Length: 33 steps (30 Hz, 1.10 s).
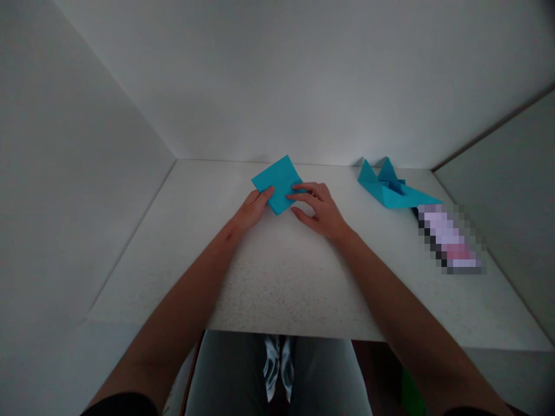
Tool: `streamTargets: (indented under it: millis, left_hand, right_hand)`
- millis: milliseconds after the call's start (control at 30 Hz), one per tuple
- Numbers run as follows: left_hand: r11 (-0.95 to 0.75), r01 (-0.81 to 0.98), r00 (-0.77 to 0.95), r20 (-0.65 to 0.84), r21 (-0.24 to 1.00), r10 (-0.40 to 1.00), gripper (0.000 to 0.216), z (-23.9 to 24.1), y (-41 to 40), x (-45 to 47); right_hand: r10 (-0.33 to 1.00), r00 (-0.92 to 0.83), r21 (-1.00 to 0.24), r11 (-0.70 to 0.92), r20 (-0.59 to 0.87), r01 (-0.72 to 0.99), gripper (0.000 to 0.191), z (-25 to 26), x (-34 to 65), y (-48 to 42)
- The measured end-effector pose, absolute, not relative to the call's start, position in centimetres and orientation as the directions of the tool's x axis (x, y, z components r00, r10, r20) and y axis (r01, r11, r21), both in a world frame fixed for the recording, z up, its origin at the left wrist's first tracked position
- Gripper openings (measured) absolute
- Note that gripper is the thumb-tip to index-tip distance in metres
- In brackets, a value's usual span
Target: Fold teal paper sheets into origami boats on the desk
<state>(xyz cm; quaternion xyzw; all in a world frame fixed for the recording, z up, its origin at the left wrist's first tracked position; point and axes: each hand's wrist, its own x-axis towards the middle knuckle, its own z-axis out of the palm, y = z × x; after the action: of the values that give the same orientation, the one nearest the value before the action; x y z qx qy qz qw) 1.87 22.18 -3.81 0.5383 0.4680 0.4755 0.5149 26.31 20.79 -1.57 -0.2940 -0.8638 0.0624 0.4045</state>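
A folded square of blue paper (277, 176) is held tilted above the white table, one corner pointing away from me. My left hand (255, 207) grips its lower left edge, thumb on top and the other fingers hidden underneath. At the paper's right side is my right hand (318, 208), its fingers spread and bent. Its index and middle fingertips rest on the paper's face, while the thumb stands apart from the sheet. Whether any right-hand finger is under the paper is hidden.
A folded blue paper boat (392, 190) with two raised points stands at the back right. Its tip reaches over a blurred-out phone (451, 240). White walls enclose the table (277, 277) at the back and both sides. My legs are below its front edge.
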Motion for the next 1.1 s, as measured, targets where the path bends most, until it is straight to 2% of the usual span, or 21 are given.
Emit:
streamTargets:
  millis: [100,300,500,633,767,833,967,1033,1100]
  left_hand:
    - [-0.025,-0.035,0.156,0.03,0.999,0.987,0.068,-4.1,22.8,1.7]
    - [-0.085,-0.04,0.2,0.092,0.996,0.975,0.065,-4.0,23.1,1.7]
    - [-0.208,-0.027,0.06,0.21,0.978,0.976,0.084,-3.8,23.0,1.9]
    - [-0.165,-0.082,0.107,0.173,0.983,0.979,0.086,-3.5,22.7,1.5]
    - [-0.185,-0.034,0.133,0.188,0.982,0.973,0.097,-3.3,22.5,1.2]
    - [-0.206,-0.019,0.12,0.207,0.978,0.971,0.089,-3.2,22.5,1.2]
    - [-0.216,-0.009,0.165,0.214,0.976,0.963,0.049,-2.6,22.4,1.2]
    - [-0.2,-0.035,0.19,0.204,0.979,0.96,0.041,-2.3,22.3,1.2]
    - [-0.168,-0.068,0.203,0.179,0.983,0.963,0.041,-2.1,22.3,1.1]
  right_hand:
    - [0.632,-0.39,-0.394,0.747,0.669,0.536,0.029,-1.9,26.5,20.9]
    - [0.695,-0.366,-0.512,0.71,0.618,0.484,0.045,-2.4,26.8,21.2]
    - [0.703,-0.38,-0.566,0.71,0.601,0.419,0.043,-2.6,27.1,21.6]
    - [0.719,-0.362,-0.597,0.694,0.593,0.402,0.042,-2.4,27.2,21.6]
    - [0.713,-0.351,-0.604,0.701,0.607,0.379,0.045,-2.2,27.3,21.4]
    - [0.72,-0.349,-0.607,0.694,0.6,0.387,0.046,-2.1,27.2,21.4]
    - [0.725,-0.333,-0.609,0.688,0.603,0.395,0.049,-2.4,27.2,21.6]
    - [0.724,-0.322,-0.612,0.689,0.61,0.389,0.05,-2.5,27.2,21.7]
    - [0.737,-0.31,-0.629,0.674,0.6,0.386,0.051,-2.6,27.3,21.8]
